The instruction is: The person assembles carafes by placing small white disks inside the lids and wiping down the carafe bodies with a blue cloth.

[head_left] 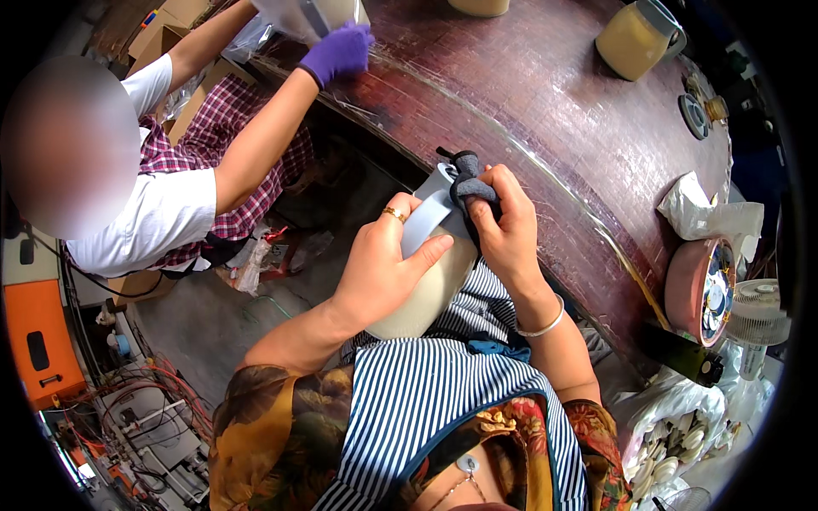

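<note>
A cream jug (419, 294) with a pale grey-blue handle (424, 223) and top rests tilted against my lap, close to the table edge. My left hand (375, 260) is closed around the handle, thumb toward the body. Bunched in my right hand (509, 223) is a dark grey cloth (468, 186), pressed against the jug's top beside the handle. The cloth and fingers hide part of the rim. The jug's lower body disappears behind my left wrist and the striped apron (417, 383).
Left of me sits a co-worker, whose purple-gloved hand (339, 53) holds a translucent item. On the dark red table (511, 94) stand another cream jug (630, 44), a pink round tub (686, 285) and a white plastic bag (707, 209). A small fan (754, 317) and a bag of pale parts (669, 447) are right.
</note>
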Demonstrator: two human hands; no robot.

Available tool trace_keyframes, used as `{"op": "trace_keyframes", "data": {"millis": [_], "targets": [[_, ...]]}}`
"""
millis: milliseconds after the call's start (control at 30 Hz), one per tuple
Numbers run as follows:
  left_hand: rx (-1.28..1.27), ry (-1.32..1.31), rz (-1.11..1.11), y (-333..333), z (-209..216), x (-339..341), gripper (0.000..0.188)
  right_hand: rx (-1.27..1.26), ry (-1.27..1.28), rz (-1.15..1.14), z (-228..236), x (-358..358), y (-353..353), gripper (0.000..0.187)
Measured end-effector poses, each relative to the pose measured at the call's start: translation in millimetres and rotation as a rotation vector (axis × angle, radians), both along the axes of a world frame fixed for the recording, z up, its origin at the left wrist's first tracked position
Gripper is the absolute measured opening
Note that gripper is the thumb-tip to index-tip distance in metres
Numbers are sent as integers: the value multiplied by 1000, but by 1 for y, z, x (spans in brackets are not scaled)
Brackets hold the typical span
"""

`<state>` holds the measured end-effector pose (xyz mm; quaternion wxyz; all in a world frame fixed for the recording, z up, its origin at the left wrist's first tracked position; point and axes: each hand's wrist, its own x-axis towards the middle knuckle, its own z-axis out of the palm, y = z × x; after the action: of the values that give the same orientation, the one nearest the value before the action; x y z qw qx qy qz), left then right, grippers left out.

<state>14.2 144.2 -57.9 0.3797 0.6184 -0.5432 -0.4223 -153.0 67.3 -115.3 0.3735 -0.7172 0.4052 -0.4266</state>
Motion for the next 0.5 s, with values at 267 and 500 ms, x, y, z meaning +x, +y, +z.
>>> {"op": "trace_keyframes", "data": {"millis": [267,500], "targets": [[-93,-35,15,7,-9,-6,28,11,124,-19,14,3,-2,14],[-60,-70,11,9,-6,-1,29,43,137,109,19,-7,-4,15]]}}
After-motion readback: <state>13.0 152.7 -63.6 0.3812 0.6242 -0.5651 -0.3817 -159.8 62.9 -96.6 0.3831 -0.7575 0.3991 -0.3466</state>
